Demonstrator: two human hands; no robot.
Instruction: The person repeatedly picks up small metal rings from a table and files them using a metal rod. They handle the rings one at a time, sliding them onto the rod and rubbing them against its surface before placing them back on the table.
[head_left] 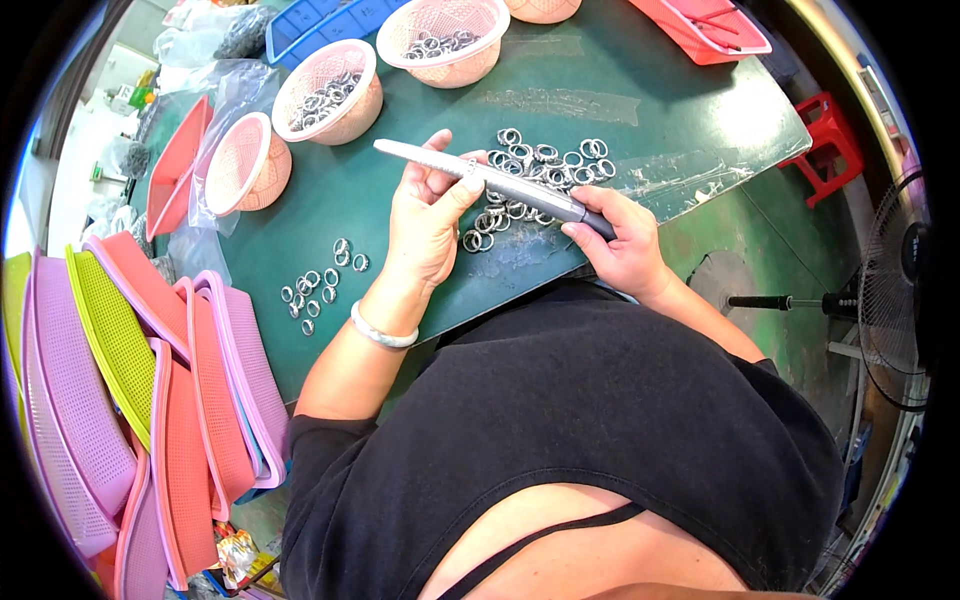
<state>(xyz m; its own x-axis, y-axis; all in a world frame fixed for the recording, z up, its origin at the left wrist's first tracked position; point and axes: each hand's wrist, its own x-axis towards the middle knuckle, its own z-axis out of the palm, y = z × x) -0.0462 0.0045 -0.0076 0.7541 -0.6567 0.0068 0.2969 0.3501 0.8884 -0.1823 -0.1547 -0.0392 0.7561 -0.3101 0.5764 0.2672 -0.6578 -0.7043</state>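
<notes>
Green table (640, 110), metal rod (500, 183) across both clenched grips, left hand (425, 225), right hand (622, 243).

clear plastic bags (215, 95) lie beside the pink baskets (325, 90).

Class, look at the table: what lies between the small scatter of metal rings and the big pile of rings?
In the head view, the left hand lies between the small scatter and the big pile, gripping the metal rod.

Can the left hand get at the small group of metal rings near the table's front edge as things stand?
Probably yes. The small group of rings lies bare on the green table, just left of the left hand, nothing between. But that hand holds the long metal rod, shared with the right hand.
</notes>
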